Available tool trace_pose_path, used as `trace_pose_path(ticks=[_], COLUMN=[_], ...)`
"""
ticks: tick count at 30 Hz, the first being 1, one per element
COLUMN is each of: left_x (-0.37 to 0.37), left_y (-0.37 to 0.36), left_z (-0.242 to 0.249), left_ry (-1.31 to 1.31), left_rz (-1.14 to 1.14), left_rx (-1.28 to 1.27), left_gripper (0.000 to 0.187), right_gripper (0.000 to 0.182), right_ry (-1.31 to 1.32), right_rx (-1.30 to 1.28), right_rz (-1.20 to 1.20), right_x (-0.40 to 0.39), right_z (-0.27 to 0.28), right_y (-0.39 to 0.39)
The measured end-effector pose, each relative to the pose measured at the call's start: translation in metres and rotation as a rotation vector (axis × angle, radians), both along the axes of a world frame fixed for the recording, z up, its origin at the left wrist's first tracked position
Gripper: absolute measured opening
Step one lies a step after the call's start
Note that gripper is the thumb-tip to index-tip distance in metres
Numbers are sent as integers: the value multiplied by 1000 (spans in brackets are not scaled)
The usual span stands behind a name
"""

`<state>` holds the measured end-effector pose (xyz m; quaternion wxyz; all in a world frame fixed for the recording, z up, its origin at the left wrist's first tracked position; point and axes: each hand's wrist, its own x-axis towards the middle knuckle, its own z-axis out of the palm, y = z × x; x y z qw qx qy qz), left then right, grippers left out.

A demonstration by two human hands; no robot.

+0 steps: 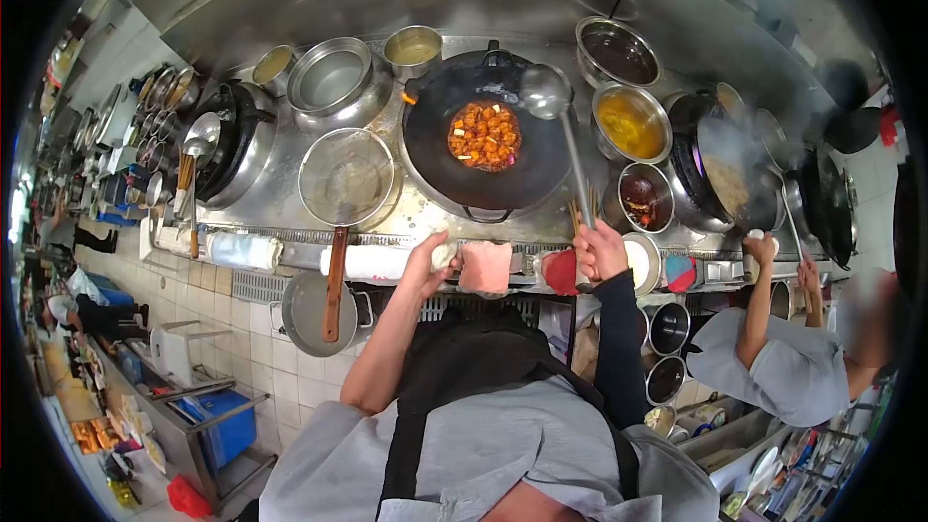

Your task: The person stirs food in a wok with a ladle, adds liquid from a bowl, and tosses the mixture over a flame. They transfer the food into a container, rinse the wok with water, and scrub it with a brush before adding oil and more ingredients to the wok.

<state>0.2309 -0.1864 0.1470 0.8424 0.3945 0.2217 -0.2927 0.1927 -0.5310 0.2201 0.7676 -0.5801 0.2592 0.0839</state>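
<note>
My right hand (601, 251) is closed around the handle of a long metal ladle (546, 92), whose bowl hangs over the right rim of a black wok (430, 159). Orange-red glazed food pieces (483, 135) with a few pale bits lie in the middle of the wok. In front of the wok's left side, my left hand (423, 263) grips a bunched whitish cloth (444, 253), apart from the wok. Between my hands, a pink cloth (485, 266) lies over the stove's front rail.
A wire strainer (346, 174) with a wooden handle rests left of the wok. Bowls with yellow liquid (630, 124), dark sauce (619, 50) and red oil (646, 197) stand to its right. Further right, a co-worker (773, 348) works at a steaming wok (725, 179).
</note>
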Motion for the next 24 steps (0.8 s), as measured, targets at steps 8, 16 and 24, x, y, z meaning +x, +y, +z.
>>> trace_pose_path(ticks=[8,16,24], left_x=[33,4,23], left_y=[-36,-9,-22], left_z=[-13,-11,-23], left_ry=[81,75,160], left_rz=[-23,-69,-27], left_rx=[-105,-106,-279], left_gripper=[43,39,51], right_gripper=[34,32,40], right_ry=[-32,-212,-371], right_rx=[-264,-925,-739], right_rz=[242,553,353], right_x=[33,7,35], right_z=[-44,-13,-119], right_y=[71,6,64])
